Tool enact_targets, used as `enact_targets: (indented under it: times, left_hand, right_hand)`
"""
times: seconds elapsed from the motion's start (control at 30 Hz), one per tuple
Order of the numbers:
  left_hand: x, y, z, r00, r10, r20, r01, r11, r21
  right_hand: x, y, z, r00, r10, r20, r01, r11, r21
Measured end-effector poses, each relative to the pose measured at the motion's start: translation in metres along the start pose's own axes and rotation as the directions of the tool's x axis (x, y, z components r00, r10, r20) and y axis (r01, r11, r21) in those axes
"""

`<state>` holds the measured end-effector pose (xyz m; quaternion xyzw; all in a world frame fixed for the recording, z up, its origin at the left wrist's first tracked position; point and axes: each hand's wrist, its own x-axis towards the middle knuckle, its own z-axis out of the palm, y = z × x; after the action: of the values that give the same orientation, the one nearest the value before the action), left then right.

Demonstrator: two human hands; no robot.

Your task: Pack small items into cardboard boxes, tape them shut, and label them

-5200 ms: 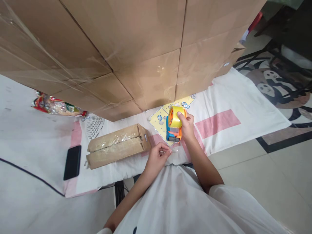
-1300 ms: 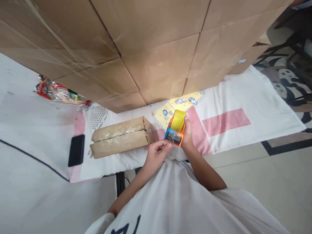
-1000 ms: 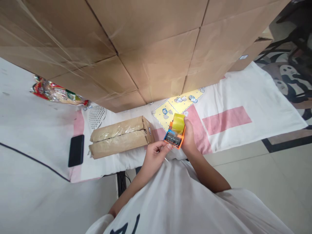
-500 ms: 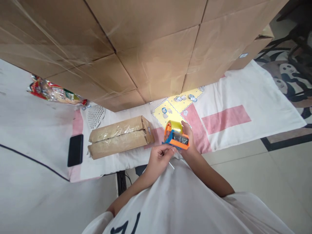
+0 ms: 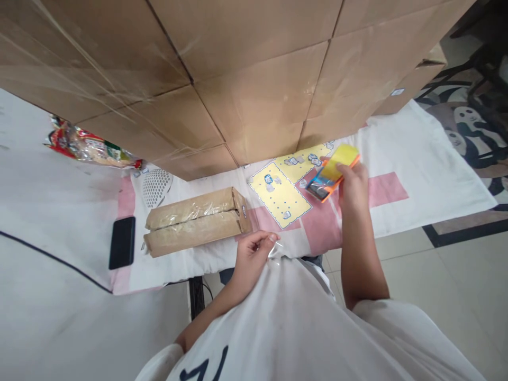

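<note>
Right hand (image 5: pixel 353 182) grips the tape dispenser (image 5: pixel 333 172) out over the white-and-pink cloth (image 5: pixel 416 159), clear of my body, while my left hand (image 5: pixel 252 254) pinches a clear tape strip (image 5: pixel 274 253) beside the small cardboard box (image 5: pixel 196 222).

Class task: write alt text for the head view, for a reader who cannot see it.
A right hand holds a tape dispenser above a cloth-covered table, while the left hand pinches a strip of clear tape. A taped box and phone lie left, below stacked cartons.
</note>
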<state>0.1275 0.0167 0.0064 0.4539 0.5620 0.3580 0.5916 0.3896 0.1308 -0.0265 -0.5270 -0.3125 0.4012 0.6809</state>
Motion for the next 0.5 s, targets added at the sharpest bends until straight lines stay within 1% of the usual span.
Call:
enact_targets:
  times: [0.07, 0.1, 0.2, 0.27, 0.37, 0.4, 0.43, 0.47, 0.5]
  left_hand:
    - [0.0, 0.0, 0.001, 1.0, 0.0, -0.006, 0.0, 1.0, -0.003]
    - [0.0, 0.001, 0.001, 1.0, 0.007, -0.008, -0.007, 1.0, -0.007]
    - [0.0, 0.002, 0.002, 0.999, 0.041, -0.007, -0.041, 0.999, -0.011]
    - [0.0, 0.002, 0.001, 0.997, 0.073, -0.007, -0.073, 0.997, -0.003]
    - [-0.002, 0.002, -0.003, 0.991, 0.134, -0.024, -0.133, 0.991, 0.029]
    - [-0.003, 0.003, -0.005, 0.986, 0.162, -0.026, -0.161, 0.986, 0.045]
    - [-0.004, 0.003, -0.007, 0.98, 0.195, -0.025, -0.193, 0.979, 0.067]
    - [-0.005, 0.004, -0.009, 0.972, 0.233, -0.023, -0.23, 0.969, 0.093]
    - [-0.007, 0.005, -0.011, 0.962, 0.271, -0.02, -0.267, 0.956, 0.12]
  right_hand:
    - [0.026, 0.01, -0.019, 0.997, -0.07, -0.04, 0.069, 0.997, -0.035]
    - [0.036, 0.014, -0.027, 0.996, -0.077, -0.049, 0.076, 0.996, -0.038]
    - [0.058, 0.026, -0.049, 0.993, -0.057, -0.107, 0.052, 0.997, -0.048]
    - [0.061, 0.028, -0.061, 0.986, -0.042, -0.164, 0.03, 0.997, -0.072]
    - [0.047, 0.019, -0.07, 0.955, -0.065, -0.289, 0.019, 0.987, -0.16]
    - [0.037, 0.013, -0.069, 0.933, -0.1, -0.346, 0.027, 0.978, -0.209]
    - [0.023, 0.005, -0.065, 0.898, -0.166, -0.407, 0.045, 0.956, -0.29]
    - [0.008, -0.003, -0.059, 0.877, -0.233, -0.419, 0.087, 0.937, -0.34]
    - [-0.01, -0.012, -0.051, 0.877, -0.291, -0.383, 0.138, 0.915, -0.379]
